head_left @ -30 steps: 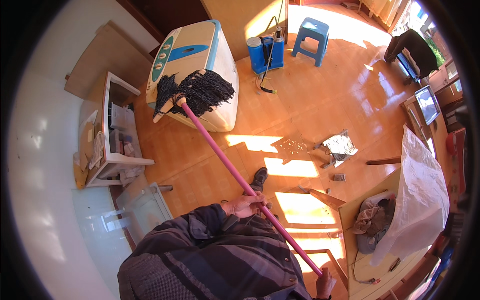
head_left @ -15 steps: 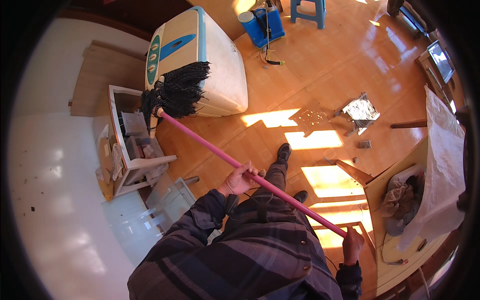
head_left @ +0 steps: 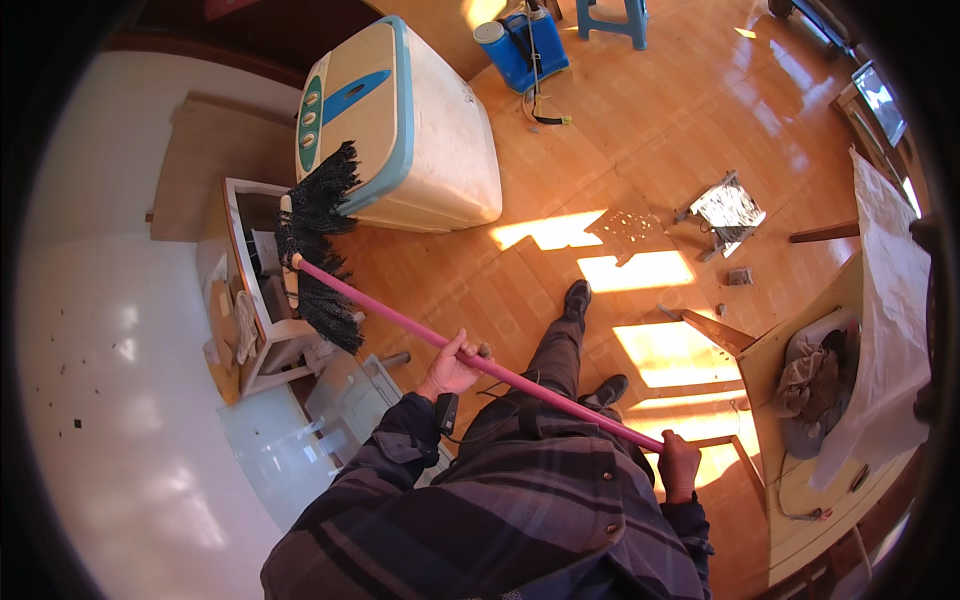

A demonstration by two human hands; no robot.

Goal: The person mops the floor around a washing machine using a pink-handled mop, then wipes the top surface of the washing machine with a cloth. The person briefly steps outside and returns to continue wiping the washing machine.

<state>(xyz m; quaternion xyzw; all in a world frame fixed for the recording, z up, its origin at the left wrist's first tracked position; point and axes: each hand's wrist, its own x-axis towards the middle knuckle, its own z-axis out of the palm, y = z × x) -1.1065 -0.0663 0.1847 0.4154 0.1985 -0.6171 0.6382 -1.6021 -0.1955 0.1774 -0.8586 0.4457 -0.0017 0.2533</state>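
A mop (head_left: 400,318) with a pink pole slants across the front of my body, raised off the floor. Its dark stringy head (head_left: 318,215) hangs from a pale crossbar at the far left, in front of the white washing machine (head_left: 440,140) and over an open cabinet (head_left: 262,290). Midway along the pole, my left hand (head_left: 452,370) is closed round it, with the thumb up over the top. My right hand (head_left: 679,466) grips the pole's near end at my right side, its fingers wrapped.
A blue sprayer tank (head_left: 520,52) and blue stool (head_left: 615,22) stand at the back. A small low stool (head_left: 727,213) is on the tiled floor (head_left: 600,130) to the right. The cream table (head_left: 775,400) at right carries a bowl of cloth (head_left: 815,385). A glass-topped piece (head_left: 265,440) is at left.
The mop has shifted left and its strands have swung out, now spread above and below the crossbar. Both hands moved left with the pole, keeping hold.
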